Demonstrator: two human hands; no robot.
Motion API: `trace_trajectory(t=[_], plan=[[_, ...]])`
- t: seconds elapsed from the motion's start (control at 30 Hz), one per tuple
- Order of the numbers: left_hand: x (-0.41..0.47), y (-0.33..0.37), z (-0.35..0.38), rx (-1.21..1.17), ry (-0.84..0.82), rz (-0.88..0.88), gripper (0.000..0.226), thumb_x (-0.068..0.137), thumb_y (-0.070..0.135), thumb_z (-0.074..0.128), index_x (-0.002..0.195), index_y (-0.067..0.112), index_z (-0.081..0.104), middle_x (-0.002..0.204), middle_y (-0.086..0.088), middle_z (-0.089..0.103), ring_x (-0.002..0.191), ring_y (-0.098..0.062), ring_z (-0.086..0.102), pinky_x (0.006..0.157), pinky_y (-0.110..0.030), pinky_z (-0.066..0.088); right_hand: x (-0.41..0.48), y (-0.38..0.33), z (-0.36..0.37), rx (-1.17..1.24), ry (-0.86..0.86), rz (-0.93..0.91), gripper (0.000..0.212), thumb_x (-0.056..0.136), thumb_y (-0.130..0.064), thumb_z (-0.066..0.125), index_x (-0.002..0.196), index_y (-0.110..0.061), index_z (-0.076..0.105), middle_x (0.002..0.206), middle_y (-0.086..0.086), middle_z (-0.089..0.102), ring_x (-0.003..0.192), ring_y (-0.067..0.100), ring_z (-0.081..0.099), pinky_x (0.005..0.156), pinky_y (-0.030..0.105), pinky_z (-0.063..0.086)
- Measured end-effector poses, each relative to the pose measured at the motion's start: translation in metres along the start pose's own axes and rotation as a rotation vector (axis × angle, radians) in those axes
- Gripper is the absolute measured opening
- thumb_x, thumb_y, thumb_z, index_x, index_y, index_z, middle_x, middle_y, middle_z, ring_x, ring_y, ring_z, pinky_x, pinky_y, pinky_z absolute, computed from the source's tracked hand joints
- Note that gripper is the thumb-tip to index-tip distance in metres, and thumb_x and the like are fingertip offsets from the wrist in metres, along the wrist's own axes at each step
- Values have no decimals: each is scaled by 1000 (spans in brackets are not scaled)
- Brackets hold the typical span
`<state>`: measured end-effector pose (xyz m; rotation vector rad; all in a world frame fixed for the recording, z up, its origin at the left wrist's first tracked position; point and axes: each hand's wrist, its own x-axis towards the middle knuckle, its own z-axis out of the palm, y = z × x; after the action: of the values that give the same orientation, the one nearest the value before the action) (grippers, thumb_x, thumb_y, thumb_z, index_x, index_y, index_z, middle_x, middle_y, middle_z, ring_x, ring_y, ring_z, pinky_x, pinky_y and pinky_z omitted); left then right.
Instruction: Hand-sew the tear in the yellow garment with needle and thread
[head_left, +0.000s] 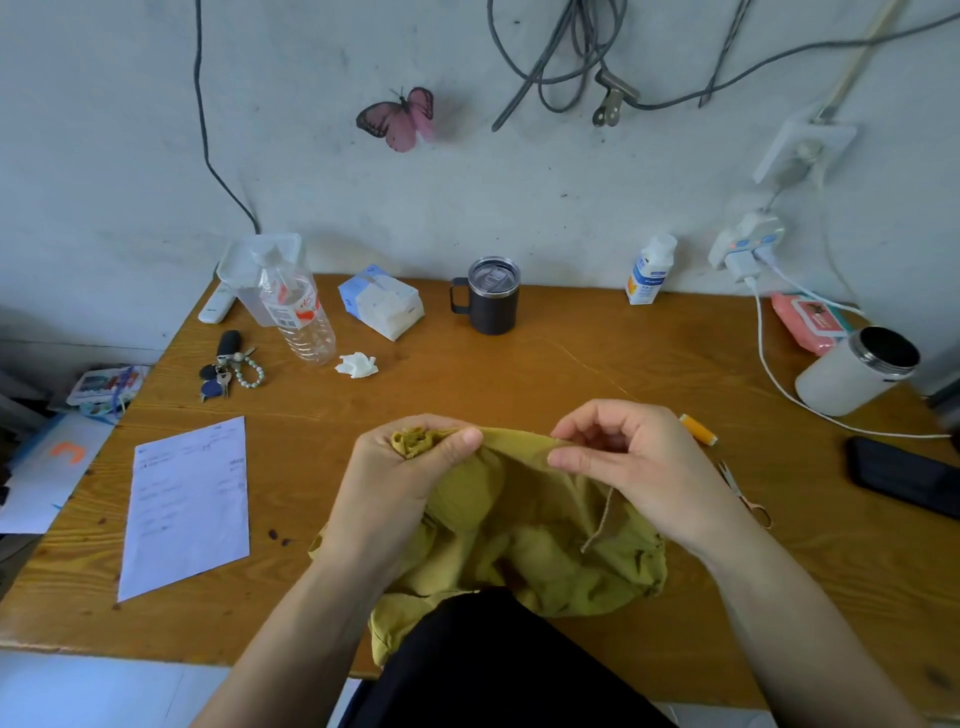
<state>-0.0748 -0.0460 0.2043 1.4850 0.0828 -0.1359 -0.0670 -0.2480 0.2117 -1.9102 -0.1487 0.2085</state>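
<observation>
Stitching step judged in hand: left hand (410, 467) grips the bunched garment (545, 551) at the near edge of the table (519, 374), right hand (628, 457) pinches its taut fold — needle not discernible — next move likely needs thread drawn through without puckering.

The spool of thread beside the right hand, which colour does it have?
The spool of thread is orange-yellow, best seen in the head view.
</observation>
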Motion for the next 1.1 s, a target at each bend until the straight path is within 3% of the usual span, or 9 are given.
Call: trace_trajectory(t=[0.1,0.27,0.37,0.43,0.53,0.63,0.73,0.93,1.1], plan=[[0,2,2,29,-20,5,13,70,33,67,68,22,72,67,1,70,65,-12,66,60,-20,52,0,-2,0,-26,-11,-13,7,74,-26,74,79,-31,72,74,-15,69,69,-1,62,62,9,44],[1,-3,9,101,-22,13,21,91,22,55,71,23,62,66,4,57,68,-16,54,68,-33,45,0,-6,6,-29,-1,-27,6,81,-24,68,81,-28,72,79,-14,71,75,0,64,66,9,46],[2,-4,17,43,-27,-104,30,97,19,46,70,22,59,68,0,52,71,-21,49,72,-38,44,1,-9,9,-33,-4,-32,6,83,-25,67,82,-26,73,79,-13,71,76,1,64,68,10,47],[4,-2,20,-126,-97,-222,31,95,23,49,68,22,63,67,-4,57,68,-22,56,71,-35,50,2,-11,12,-40,-7,-27,6,84,-24,67,82,-26,73,79,-14,71,77,1,65,68,10,47],[9,-1,16,-253,-233,-333,19,76,36,64,75,20,73,78,-11,72,74,-23,70,70,-34,59,4,-13,13,-41,2,-8,8,84,-25,65,83,-26,73,80,-14,71,77,1,65,70,14,50],[16,1,12,-272,-306,-463,39,58,21,80,92,7,70,85,-17,73,80,-28,71,78,-39,59,4,-13,14,-58,7,0,8,84,-26,65,83,-25,73,80,-13,71,79,1,64,72,15,50],[21,2,9,-303,-327,-569,36,57,8,78,91,-2,70,82,-19,72,75,-29,72,77,-40,59,4,-13,18,-80,29,-14,6,84,-21,66,84,-24,71,79,-9,69,77,1,62,69,13,47],[26,-4,0,-321,-333,-549,27,62,8,75,86,-4,68,80,-20,72,70,-29,71,77,-42,57,0,-10,16,-205,68,-24,36,73,-3,74,86,-34,60,83,-13,64,81,0,61,71,13,48],[30,-6,-5,-285,-339,-535,32,58,14,78,85,-2,71,80,-20,73,73,-29,71,75,-41,59,-6,-4,22,-465,219,-52,25,79,-7,68,82,-31,62,79,-17,62,77,-1,58,65,12,47]])
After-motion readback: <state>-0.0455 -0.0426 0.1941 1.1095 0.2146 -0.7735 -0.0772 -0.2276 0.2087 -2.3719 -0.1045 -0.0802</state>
